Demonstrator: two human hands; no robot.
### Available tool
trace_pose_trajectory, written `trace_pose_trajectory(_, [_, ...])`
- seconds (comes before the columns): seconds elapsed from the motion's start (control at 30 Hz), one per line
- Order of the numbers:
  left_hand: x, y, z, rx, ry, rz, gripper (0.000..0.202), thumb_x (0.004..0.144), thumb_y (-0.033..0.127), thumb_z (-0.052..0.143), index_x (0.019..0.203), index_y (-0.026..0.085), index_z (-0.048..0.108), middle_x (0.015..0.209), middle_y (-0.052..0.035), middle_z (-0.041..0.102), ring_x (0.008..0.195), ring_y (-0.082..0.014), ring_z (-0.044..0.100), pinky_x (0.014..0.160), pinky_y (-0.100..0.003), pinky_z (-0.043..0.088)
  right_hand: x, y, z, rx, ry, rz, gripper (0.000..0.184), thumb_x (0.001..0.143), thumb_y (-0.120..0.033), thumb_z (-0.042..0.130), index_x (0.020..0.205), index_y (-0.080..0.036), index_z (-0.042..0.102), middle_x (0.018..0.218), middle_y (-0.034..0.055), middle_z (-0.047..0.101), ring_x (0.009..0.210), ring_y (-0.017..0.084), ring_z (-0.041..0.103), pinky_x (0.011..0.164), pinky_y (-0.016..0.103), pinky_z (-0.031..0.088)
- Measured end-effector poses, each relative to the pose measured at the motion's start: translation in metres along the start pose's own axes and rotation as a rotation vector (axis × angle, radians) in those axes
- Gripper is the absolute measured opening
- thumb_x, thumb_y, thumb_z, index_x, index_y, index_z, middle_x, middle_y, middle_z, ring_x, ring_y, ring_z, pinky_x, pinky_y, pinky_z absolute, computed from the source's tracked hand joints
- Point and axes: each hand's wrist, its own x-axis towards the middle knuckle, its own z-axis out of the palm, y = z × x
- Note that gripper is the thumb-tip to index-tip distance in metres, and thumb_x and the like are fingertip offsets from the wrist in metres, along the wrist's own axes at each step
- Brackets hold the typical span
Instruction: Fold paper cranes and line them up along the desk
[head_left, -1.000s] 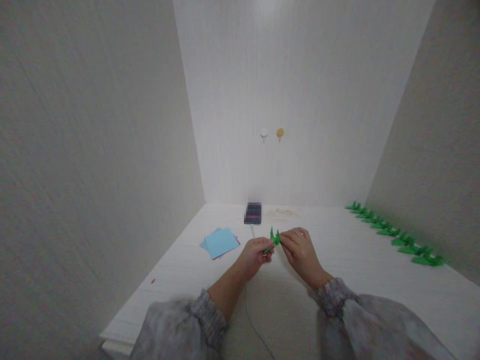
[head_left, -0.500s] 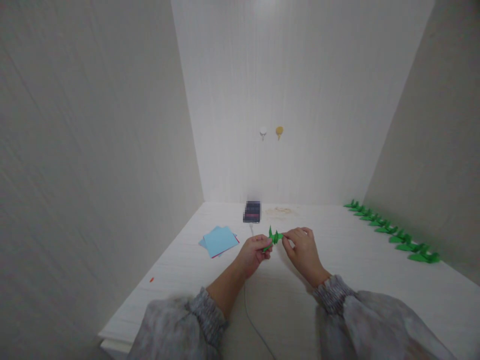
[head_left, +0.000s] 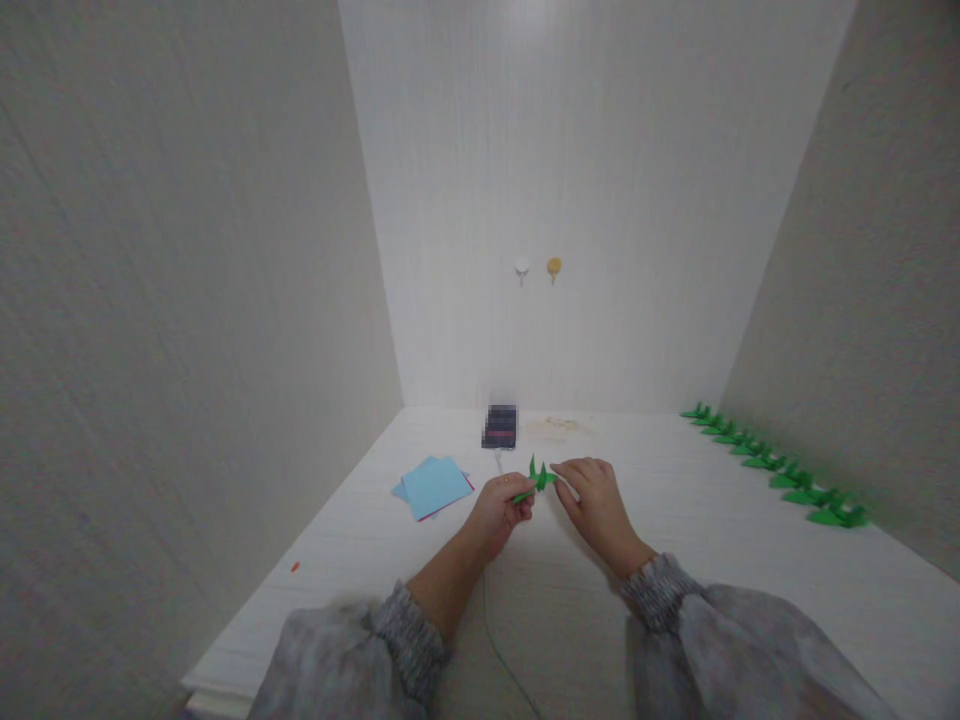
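My left hand point(head_left: 498, 512) and my right hand point(head_left: 596, 506) meet over the white table point(head_left: 720, 560), both pinching a small green folded paper figure point(head_left: 537, 477) held just above the surface. The left fingers grip its lower left tip, the right fingers its right tip. Two green points stick up between the hands. Both forearms wear grey patterned sleeves.
A stack of light blue paper squares point(head_left: 431, 486) lies left of the hands. A phone point(head_left: 500, 427) stands at the back, its cable point(head_left: 495, 640) running toward me. A row of several green folded figures point(head_left: 772, 468) lines the right wall. Two wall hooks point(head_left: 538, 268) hang behind.
Both hands have stayed together on the green figure, shifting slightly left and its tips spreading a little; the view has tilted slightly.
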Motion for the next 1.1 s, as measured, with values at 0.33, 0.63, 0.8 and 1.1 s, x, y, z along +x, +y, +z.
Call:
trace_pose_trajectory(0.33, [-0.0017, 0.0017, -0.0001, -0.066, -0.011, -0.014, 0.021, 0.059, 0.021, 0.066, 0.055, 0.012, 0.047, 0.052, 0.0023, 0.046, 0.046, -0.0043, 0.04, 0.044, -0.017, 0.027, 0.0014, -0.0021, -0.004, -0.008, -0.019, 0.094, 0.022, 0.079, -0.019, 0.044, 0.064, -0.017, 0.061, 0.066, 0.0019, 0.061, 0.069, 0.014, 0.052, 0.075, 0.031, 0.027])
trace_pose_trajectory(0.63, [-0.0013, 0.0013, -0.0003, -0.059, -0.01, -0.026, 0.021, 0.059, 0.021, 0.066, 0.055, 0.011, 0.048, 0.053, 0.0017, 0.048, 0.046, -0.0038, 0.041, 0.044, -0.017, 0.027, 0.0015, -0.0015, -0.0047, -0.035, 0.059, 0.05, 0.02, 0.076, -0.025, 0.049, 0.09, -0.015, 0.06, 0.082, 0.0062, 0.061, 0.08, 0.018, 0.051, 0.076, 0.032, 0.028])
trace_pose_trajectory(0.8, [-0.0014, -0.0006, 0.0007, -0.02, -0.034, -0.052, 0.023, 0.058, 0.023, 0.067, 0.055, 0.012, 0.048, 0.052, 0.0021, 0.047, 0.044, -0.0037, 0.04, 0.044, -0.017, 0.028, 0.0009, -0.0034, -0.0055, -0.038, -0.007, 0.028, 0.019, 0.078, -0.017, 0.044, 0.073, -0.017, 0.062, 0.066, 0.0026, 0.061, 0.069, 0.014, 0.051, 0.074, 0.031, 0.027])
trace_pose_trajectory(1.1, [0.0011, -0.0012, 0.0015, 0.014, -0.011, -0.008, 0.024, 0.059, 0.024, 0.066, 0.053, 0.012, 0.046, 0.05, 0.0026, 0.046, 0.041, -0.0034, 0.038, 0.042, -0.018, 0.026, 0.0017, -0.0062, -0.0065, -0.081, -0.083, 0.139, 0.021, 0.075, -0.014, 0.045, 0.059, -0.017, 0.059, 0.061, 0.0016, 0.059, 0.066, 0.015, 0.05, 0.073, 0.032, 0.025])
